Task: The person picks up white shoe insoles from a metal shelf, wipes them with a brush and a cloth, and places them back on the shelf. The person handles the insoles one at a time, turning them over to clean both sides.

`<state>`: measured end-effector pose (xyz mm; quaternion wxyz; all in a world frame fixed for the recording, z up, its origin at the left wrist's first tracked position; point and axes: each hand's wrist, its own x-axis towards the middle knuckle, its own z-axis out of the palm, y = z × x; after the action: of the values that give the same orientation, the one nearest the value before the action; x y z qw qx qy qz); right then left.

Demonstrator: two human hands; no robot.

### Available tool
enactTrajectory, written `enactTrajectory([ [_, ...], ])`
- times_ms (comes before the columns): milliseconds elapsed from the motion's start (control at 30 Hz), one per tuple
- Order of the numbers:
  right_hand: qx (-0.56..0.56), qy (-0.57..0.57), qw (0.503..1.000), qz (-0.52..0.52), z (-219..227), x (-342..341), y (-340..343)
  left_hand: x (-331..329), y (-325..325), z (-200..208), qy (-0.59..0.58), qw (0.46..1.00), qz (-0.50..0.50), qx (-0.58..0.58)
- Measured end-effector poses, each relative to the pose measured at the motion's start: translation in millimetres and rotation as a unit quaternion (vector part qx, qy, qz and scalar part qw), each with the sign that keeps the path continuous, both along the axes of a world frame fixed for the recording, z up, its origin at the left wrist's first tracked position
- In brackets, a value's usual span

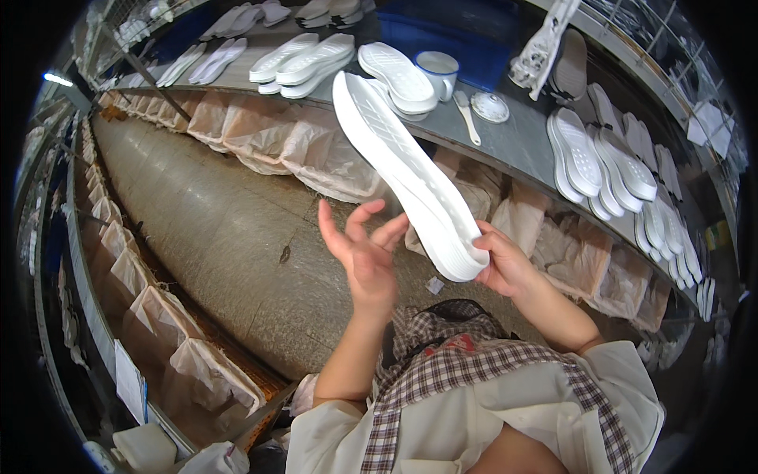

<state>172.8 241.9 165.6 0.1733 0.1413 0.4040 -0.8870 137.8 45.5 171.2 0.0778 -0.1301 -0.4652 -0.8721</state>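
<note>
A white shoe sole [410,178] with a raised rim slants up and away in front of me, its hollow inner side facing up. Its near end, the heel, sits in the grip of my right hand [505,257], thumb at the rim. My left hand [367,249] is raised beside the sole's left edge, fingers spread and slightly curled; one fingertip comes close to the sole, and I cannot tell whether it touches. Beyond the sole's far end, more white soles [395,75] lie stacked on the grey shelf [517,146].
On the shelf stand a white mug [438,73] with a blue rim, a white-handled brush [467,118], a round white lid [490,107] and a blue crate [450,39]. Further soles [576,150] lie at the right. Lined bins [260,126] sit beneath; others [209,371] line the left.
</note>
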Motion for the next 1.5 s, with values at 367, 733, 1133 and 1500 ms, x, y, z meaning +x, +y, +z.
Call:
enactTrajectory([
  [367, -0.054, -0.037, 0.997, -0.031, -10, 8, -14, -6, -5, 1, 0.0, 1.0, -0.015, -0.009],
  [733, -0.375, -0.092, 0.922, 0.039, -17, 18, -1, -7, 1, -7, 0.003, 0.999, 0.011, -0.03],
  [1133, 0.031, 0.041, 0.984, -0.172, 13, 28, 11, 4, 21, -14, -0.046, 0.994, -0.034, -0.096],
  [1500, 0.046, 0.02, 0.983, -0.178, 17, 32, 14, 6, 35, -17, -0.046, 0.99, -0.058, -0.119],
])
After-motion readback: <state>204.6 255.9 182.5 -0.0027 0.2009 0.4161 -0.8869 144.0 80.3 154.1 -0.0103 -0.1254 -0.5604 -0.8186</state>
